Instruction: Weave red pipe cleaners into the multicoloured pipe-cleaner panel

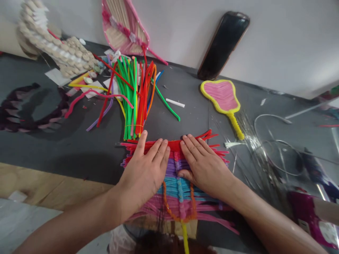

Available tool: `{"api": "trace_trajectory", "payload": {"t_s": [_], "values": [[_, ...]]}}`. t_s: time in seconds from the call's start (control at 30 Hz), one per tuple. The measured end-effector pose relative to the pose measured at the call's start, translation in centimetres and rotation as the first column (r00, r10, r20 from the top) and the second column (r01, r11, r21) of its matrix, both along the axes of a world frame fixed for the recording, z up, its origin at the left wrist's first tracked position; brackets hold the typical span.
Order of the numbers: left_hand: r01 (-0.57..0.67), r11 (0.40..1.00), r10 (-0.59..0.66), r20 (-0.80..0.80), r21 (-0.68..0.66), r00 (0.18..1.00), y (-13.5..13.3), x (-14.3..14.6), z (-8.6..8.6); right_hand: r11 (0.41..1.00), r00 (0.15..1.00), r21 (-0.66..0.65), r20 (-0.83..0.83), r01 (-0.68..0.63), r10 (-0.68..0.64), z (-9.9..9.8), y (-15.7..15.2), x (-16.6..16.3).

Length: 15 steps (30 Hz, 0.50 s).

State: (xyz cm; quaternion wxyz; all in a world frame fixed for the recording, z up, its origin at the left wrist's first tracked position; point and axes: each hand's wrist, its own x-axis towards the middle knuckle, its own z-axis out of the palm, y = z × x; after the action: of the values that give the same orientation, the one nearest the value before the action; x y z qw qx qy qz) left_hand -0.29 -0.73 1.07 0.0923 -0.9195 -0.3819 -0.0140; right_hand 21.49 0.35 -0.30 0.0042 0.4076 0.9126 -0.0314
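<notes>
Rows of red, purple, blue and pink pipe cleaners (169, 171) lie side by side on the dark table, forming a striped mat with a twisted centre spine. An orange twisted pipe cleaner (166, 203) curves over its lower part, and a yellow stem (185, 238) sticks out toward me. My left hand (148, 164) lies flat on the left half, fingers stretched over the red rows. Flat on the right half is my right hand (202, 162), its fingertips on the red rows and its thumb near the spine. Much of the mat is covered by both hands.
Beyond my left hand lies a bundle of green and red pipe cleaners (129, 95) with loose ones around it. A pink-and-yellow paddle shape (222, 97), a leaning phone (224, 46), thin wires (261, 155), a dark headband (29, 123) and a pink leaf-shaped piece (124, 28) surround the work.
</notes>
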Motion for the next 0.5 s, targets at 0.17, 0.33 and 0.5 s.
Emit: {"api": "trace_trajectory", "payload": {"t_s": [0.17,0.33,0.5], "values": [[-0.060,0.995,0.055,-0.066,-0.079,0.996,-0.6,-0.2,0.4,1.000,1.000,0.005,-0.016,0.014,-0.014,-0.5,-0.1,0.0],[-0.040,0.971,0.034,-0.030,-0.237,0.999,1.1,-1.1,1.6,1.000,0.999,0.026,-0.042,0.000,0.001,-0.8,-0.1,-0.1],[-0.199,0.899,0.208,-0.020,-0.389,0.978,4.3,0.8,4.4,0.998,0.999,0.052,-0.041,0.024,-0.022,-1.0,-0.1,-0.2]]}}
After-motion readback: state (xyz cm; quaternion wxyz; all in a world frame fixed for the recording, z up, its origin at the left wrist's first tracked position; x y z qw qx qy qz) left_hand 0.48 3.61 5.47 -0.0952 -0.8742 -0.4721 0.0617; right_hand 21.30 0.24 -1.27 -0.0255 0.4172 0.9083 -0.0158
